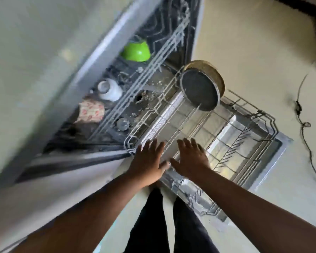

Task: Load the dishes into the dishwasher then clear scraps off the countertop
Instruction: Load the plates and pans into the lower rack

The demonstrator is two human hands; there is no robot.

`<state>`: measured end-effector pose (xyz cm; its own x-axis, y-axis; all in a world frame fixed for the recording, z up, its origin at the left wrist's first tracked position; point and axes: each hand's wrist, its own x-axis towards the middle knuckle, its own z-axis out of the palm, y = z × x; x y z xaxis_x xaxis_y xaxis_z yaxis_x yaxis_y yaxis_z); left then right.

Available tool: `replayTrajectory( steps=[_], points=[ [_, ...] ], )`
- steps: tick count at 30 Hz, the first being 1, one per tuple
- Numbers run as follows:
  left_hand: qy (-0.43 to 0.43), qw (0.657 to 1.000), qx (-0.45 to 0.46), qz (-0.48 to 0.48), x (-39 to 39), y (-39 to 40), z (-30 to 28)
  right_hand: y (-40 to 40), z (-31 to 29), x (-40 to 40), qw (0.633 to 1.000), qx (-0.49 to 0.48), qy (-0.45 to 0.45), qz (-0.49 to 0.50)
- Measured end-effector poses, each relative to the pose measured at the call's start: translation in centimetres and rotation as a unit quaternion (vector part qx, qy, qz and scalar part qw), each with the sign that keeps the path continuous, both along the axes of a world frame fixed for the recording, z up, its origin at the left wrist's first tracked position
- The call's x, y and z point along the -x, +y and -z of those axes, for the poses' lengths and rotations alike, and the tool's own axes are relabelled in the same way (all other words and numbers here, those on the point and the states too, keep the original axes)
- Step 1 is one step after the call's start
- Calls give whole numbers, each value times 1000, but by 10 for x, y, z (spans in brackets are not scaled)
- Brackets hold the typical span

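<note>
Head view looks down on both hands, left hand and right hand, fingers spread flat and holding nothing, over the pulled-out lower rack, likely to push it. A dark plate stands upright there; a green bowl sits in the upper rack.

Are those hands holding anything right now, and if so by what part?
Nothing is held. The left hand and right hand are spread flat, fingers straight, over the near edge of the lower rack; actual contact cannot be told.
</note>
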<state>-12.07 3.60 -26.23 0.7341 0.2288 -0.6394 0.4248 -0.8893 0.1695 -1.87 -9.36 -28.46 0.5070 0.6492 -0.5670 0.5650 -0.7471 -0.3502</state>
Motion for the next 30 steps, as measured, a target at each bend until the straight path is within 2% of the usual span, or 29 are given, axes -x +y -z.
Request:
replayTrajectory(
  steps=[3, 8, 11, 16, 21, 24, 27, 30],
  points=[
    [6, 999, -39, 4, 41, -6, -51, 4, -58, 32, 996, 2, -9, -89],
    [-24, 995, -56, -85, 91, -15, -121, 22, -133, 68, 976, -39, -64, -206],
    [-52, 984, -74, -155, 114, -18, -149, 35, -159, 92, 959, -86, -81, -258],
    [-50, 959, -65, -273, 180, -16, -179, 63, -187, 144, 923, -94, -95, -361],
    [-75, 920, -81, -377, 275, -18, -203, 87, -205, 224, 884, -87, -112, -445],
    [-90, 891, -94, -434, 350, -28, -218, 97, -224, 296, 845, -94, -133, -509],
    [-96, 852, -96, -505, 423, -44, -235, 104, -248, 372, 804, -110, -107, -574],
    [-110, 820, -106, -552, 494, -55, -258, 113, -270, 454, 781, -157, -94, -597]
  ],
)
